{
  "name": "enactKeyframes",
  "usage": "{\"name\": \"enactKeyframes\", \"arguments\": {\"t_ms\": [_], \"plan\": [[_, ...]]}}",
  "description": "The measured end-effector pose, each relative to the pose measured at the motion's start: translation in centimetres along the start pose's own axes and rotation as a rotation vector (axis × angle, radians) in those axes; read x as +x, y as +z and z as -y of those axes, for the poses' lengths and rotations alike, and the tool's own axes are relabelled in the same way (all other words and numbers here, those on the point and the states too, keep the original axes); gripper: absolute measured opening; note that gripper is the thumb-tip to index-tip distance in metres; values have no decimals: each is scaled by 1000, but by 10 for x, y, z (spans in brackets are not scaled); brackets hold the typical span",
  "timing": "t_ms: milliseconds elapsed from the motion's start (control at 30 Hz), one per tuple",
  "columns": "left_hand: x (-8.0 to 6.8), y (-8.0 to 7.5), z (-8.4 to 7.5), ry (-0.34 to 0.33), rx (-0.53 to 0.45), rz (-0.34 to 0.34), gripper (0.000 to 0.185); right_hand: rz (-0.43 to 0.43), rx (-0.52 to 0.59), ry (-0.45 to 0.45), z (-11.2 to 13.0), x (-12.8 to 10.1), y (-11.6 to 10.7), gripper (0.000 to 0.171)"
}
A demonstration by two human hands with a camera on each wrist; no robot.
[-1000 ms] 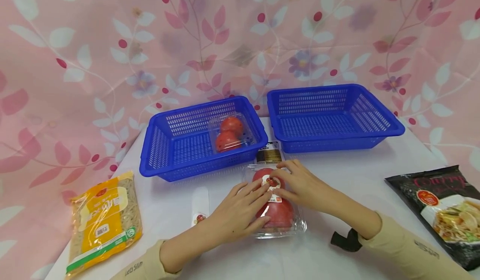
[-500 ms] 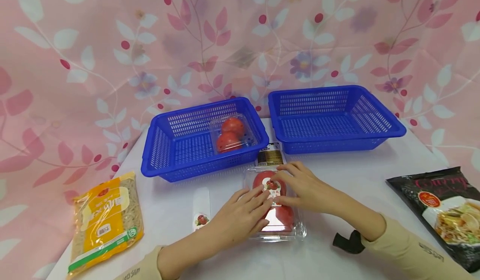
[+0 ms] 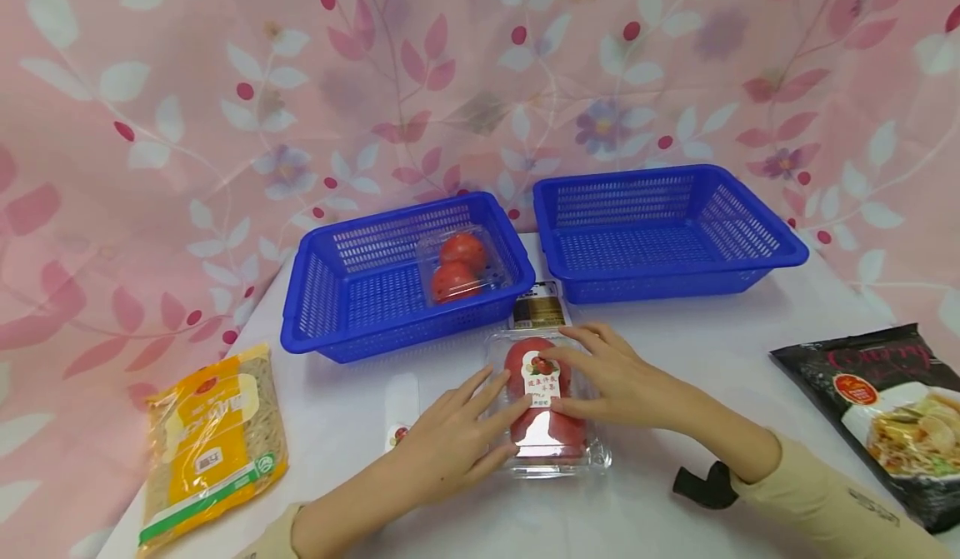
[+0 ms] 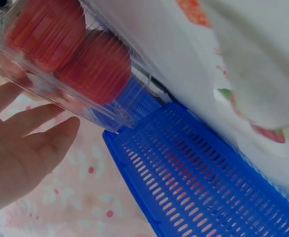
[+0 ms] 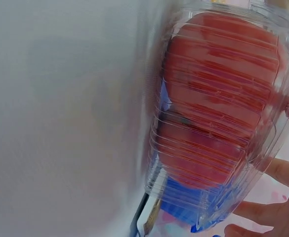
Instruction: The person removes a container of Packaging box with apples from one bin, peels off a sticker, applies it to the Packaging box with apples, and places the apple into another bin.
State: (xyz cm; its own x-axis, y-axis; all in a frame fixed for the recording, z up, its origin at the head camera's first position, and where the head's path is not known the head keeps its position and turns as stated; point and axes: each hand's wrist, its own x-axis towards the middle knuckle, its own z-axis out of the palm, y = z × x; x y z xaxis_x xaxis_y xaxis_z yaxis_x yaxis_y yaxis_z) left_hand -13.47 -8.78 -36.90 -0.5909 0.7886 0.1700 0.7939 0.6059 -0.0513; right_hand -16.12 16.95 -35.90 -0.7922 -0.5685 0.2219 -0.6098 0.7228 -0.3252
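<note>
A clear plastic clamshell box with two round red fruits lies on the white table. A white label with a fruit picture and printed characters is on its lid. My left hand reaches over the box's left side, fingers spread and fairly straight. From the right, my right hand rests its thumb and fingertips on the lid at the label's edge. In the left wrist view, the fingers lie beside the clear wall. The right wrist view has the right fingers along the box's other side.
The left blue basket holds a similar fruit box; another blue basket stands right of it. A dark-and-white packet lies behind the clamshell. Also around are a white strip, a yellow grain bag, a black noodle packet.
My left hand has drawn back left and off the label, which now shows almost whole. The right hand has stayed at the label's right edge, and the box has hardly moved.
</note>
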Motion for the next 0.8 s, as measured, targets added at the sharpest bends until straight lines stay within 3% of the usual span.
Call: {"name": "enactKeyframes", "arguments": {"t_ms": [200,300,500,667,800], "plan": [[-3,3,3,-82,-198,94,58,15,-4,33,3,-5,-2,58],[-3,5,4,-83,-251,126,68,1,-44,28,5,-9,-3,58],[2,9,4,-34,-244,126,83,16,-105,64,11,-19,-3,61],[6,12,2,-13,-235,110,87,72,1,136,16,-28,-1,67],[9,14,-1,-19,-241,104,87,71,69,131,17,-31,4,69]]}}
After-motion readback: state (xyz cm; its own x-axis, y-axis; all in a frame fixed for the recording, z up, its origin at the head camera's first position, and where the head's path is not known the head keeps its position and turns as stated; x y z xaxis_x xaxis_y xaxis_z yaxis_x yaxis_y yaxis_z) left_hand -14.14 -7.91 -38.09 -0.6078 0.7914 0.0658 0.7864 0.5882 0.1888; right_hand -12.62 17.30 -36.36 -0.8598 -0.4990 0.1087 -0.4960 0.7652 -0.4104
